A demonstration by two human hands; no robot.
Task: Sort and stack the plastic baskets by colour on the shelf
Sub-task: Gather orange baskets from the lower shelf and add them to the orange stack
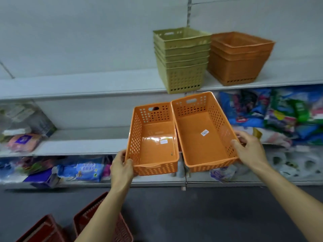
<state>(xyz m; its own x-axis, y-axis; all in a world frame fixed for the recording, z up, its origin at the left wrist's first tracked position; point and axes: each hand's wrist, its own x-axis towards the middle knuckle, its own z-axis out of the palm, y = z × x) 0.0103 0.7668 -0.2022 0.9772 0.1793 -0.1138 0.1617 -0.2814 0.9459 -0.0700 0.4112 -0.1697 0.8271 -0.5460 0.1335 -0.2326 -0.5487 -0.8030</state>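
I hold two long orange perforated baskets side by side in the air in front of the shelves. My left hand (121,167) grips the near left corner of the left orange basket (153,137). My right hand (248,149) grips the right rim of the right orange basket (202,131), which sits slightly higher. Each has a white label on its floor. On the top shelf (87,84) stand a stack of several green baskets (181,58) and, right of it, a stack of wider orange baskets (239,56).
The left part of the top shelf is bare. Lower shelves hold packaged goods (271,112) on the right and bags (24,126) on the left. Red baskets (103,224) stand on the dark floor at the bottom left.
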